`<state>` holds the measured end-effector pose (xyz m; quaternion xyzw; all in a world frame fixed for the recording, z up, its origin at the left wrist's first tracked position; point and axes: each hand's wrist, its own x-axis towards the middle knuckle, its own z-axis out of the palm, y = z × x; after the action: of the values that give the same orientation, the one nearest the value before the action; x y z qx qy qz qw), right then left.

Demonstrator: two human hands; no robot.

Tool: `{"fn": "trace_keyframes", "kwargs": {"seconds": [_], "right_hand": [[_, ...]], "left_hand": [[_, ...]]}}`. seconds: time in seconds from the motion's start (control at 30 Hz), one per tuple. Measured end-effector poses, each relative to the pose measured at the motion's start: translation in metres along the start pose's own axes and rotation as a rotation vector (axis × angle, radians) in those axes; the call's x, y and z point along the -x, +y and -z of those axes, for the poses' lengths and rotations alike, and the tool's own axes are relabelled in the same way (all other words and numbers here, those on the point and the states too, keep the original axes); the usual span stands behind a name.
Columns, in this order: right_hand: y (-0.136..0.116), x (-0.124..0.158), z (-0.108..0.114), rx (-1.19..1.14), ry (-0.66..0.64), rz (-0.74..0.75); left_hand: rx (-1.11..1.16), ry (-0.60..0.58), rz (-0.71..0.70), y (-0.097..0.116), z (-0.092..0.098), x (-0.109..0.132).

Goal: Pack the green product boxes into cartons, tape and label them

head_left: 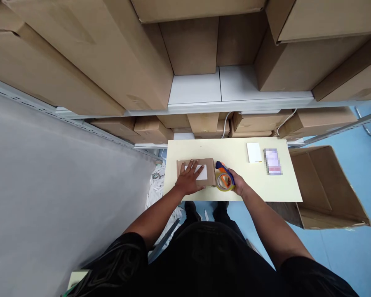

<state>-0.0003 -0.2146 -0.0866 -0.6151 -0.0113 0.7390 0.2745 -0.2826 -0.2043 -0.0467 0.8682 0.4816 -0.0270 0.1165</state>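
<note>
A small brown cardboard box (pixel 210 173) with a white label (pixel 203 173) on its top lies on the cream table (pixel 235 150). My left hand (pixel 188 179) rests flat on the box, fingers spread over part of the label. Just right of the box, my right hand (pixel 238 182) is closed around a tape dispenser (pixel 225 175), blue and orange, with a roll of clear yellowish tape. The dispenser is at the box's right edge; whether it touches the box I cannot tell.
A white pad or small box (pixel 254 152) and a purple blurred packet (pixel 272 161) lie on the table's right. An open carton (pixel 330 185) stands on the floor beside it. Shelves (pixel 194 88) loaded with cartons rise behind. A grey wall (pixel 64 177) is at left, with paper scraps (pixel 156 187) below.
</note>
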Motion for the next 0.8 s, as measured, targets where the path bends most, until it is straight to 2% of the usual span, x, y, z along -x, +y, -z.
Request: {"fn": "trace_keyframes", "kwargs": {"seconds": [0.17, 0.23, 0.27, 0.33, 0.43, 0.47, 0.53, 0.6, 0.67, 0.73, 0.8], "right_hand": [[0.084, 0.039, 0.045, 0.006, -0.011, -0.009], [0.100, 0.053, 0.060, 0.153, -0.022, -0.048], [0.101, 0.057, 0.062, 0.250, -0.013, -0.049], [0.089, 0.057, 0.052, 0.497, 0.033, -0.019], [0.059, 0.043, 0.009, 0.980, 0.094, 0.066], [0.052, 0.038, -0.007, 1.074, 0.103, 0.128], [0.046, 0.033, -0.031, 1.111, 0.088, 0.200], [0.048, 0.036, -0.035, 1.057, 0.069, 0.204], [0.055, 0.046, -0.018, 1.009, 0.090, 0.159], [0.064, 0.059, 0.013, 0.942, 0.134, 0.114], [0.070, 0.072, 0.048, 0.768, 0.149, 0.090]], "left_hand": [[0.013, 0.039, 0.033, 0.007, -0.009, 0.004], [0.017, 0.042, 0.050, 0.008, -0.011, 0.003], [0.019, 0.042, 0.055, 0.009, -0.012, 0.003], [0.026, 0.039, 0.068, 0.012, -0.014, 0.000], [0.042, 0.039, 0.125, 0.019, -0.017, -0.004], [0.047, 0.043, 0.140, 0.020, -0.018, -0.005], [0.052, 0.054, 0.145, 0.022, -0.019, -0.006], [0.052, 0.065, 0.126, 0.022, -0.021, -0.005], [0.051, 0.078, 0.114, 0.020, -0.023, -0.004], [0.047, 0.094, 0.112, 0.018, -0.025, -0.002], [0.040, 0.106, 0.111, 0.018, -0.027, -0.002]]}}
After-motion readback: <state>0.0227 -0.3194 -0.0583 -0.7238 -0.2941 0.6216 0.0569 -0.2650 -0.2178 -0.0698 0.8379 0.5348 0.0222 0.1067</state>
